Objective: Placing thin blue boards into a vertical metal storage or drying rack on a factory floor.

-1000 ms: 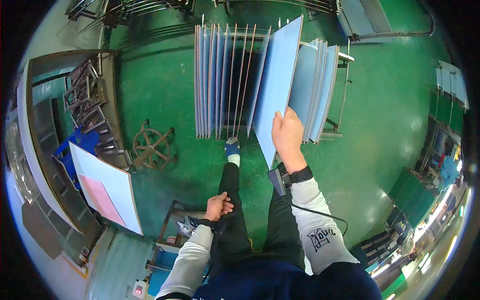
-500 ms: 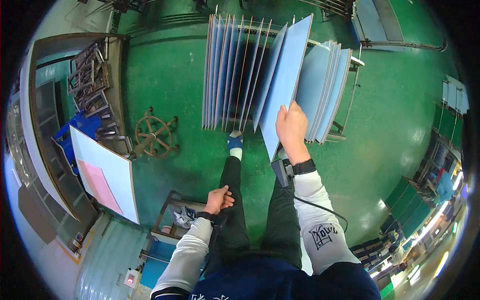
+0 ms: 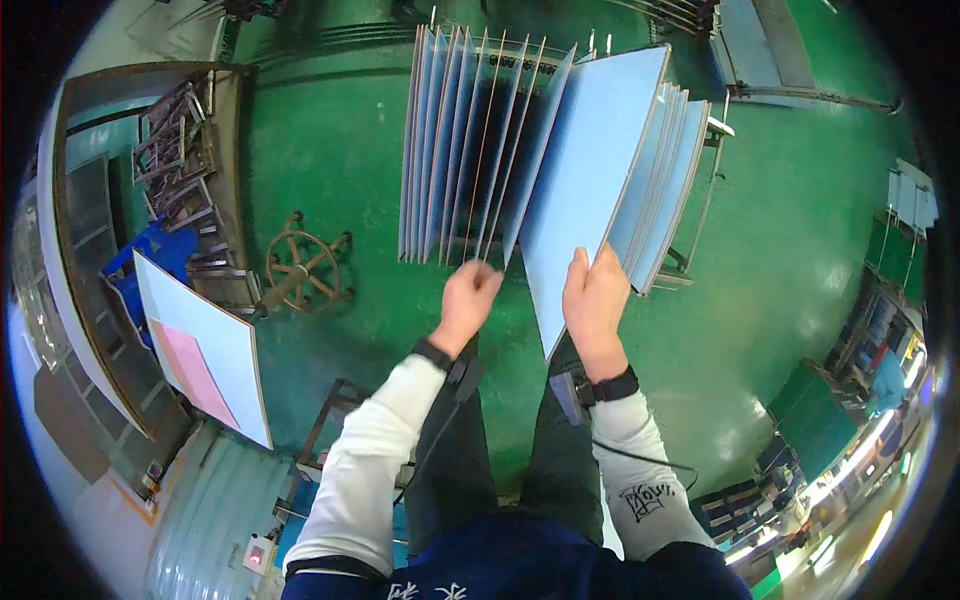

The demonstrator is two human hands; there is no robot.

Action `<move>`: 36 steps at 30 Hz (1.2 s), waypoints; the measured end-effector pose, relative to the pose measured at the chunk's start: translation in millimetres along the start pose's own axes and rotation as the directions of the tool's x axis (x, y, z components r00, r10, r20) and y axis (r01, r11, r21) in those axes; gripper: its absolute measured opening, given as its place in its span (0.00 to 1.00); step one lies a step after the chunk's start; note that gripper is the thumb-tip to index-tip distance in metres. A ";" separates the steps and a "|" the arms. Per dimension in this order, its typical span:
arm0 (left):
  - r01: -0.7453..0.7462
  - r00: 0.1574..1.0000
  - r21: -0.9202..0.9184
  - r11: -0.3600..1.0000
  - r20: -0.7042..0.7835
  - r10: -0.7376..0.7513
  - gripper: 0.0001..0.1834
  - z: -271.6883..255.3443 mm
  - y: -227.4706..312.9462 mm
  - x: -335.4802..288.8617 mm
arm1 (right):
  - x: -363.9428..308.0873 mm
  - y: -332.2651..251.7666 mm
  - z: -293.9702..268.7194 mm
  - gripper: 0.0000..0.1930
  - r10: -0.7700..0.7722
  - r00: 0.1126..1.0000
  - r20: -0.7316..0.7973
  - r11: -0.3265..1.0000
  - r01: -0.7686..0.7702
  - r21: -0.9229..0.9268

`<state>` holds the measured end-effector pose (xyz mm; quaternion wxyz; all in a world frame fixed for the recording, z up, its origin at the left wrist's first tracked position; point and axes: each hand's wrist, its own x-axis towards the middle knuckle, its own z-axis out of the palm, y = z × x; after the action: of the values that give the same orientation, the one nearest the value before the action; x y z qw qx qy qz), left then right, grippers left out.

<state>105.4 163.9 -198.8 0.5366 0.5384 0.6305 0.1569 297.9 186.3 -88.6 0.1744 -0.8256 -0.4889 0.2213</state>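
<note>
A large light-blue panel (image 3: 585,160) with a thin brown edge leans out of the rack, tilted to the right. My right hand (image 3: 596,305) is closed on its near right edge, thumb on the blue face. My left hand (image 3: 468,302) is raised at the near ends of the standing panels (image 3: 455,150), left of the pulled panel. Its fingers curl and are smeared by motion, and I cannot see whether they touch an edge. More blue panels (image 3: 668,185) stand close together on the right, partly behind the large one. Both wrists wear black bands.
The rack frame (image 3: 715,160) shows at the right. To the left stand a wheeled star-shaped base (image 3: 300,270) and a white board with a pink sheet (image 3: 190,365). Metal frames (image 3: 180,150) lean farther left. Green floor (image 3: 330,160) lies around the rack.
My left hand has risen from beside my leg to the panels' near ends. My right hand has drawn the large panel nearer, and its top has swung to the right.
</note>
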 end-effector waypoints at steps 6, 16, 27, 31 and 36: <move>-0.121 0.977 0.343 0.931 -0.126 0.174 0.15 35.0 77.7 105.0 | -21.4 3.9 -8.9 0.11 -0.004 1.000 -0.004 0.997 0.005 0.079; -0.104 0.993 0.691 0.715 0.117 0.031 0.14 44.1 100.0 151.3 | -17.6 15.5 -16.8 0.09 -0.007 1.000 0.013 0.988 0.004 0.154; -0.027 0.998 0.718 0.696 0.057 -0.020 0.12 51.8 80.4 153.2 | -10.6 6.3 -12.3 0.10 -0.015 0.999 0.045 0.987 0.008 0.159; -0.087 0.995 0.661 0.745 0.021 0.098 0.10 58.3 89.6 145.8 | -6.5 11.4 -15.3 0.11 -0.001 0.999 0.034 0.993 -0.003 0.116; -0.144 0.988 0.552 0.821 0.034 0.150 0.11 54.4 107.0 124.1 | -5.7 14.7 -15.1 0.12 -0.004 0.999 0.050 0.995 -0.001 0.097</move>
<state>225.4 288.1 -199.3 0.3408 0.7165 0.6085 0.0120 314.3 173.5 -82.2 0.2021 -0.8099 -0.4824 0.2654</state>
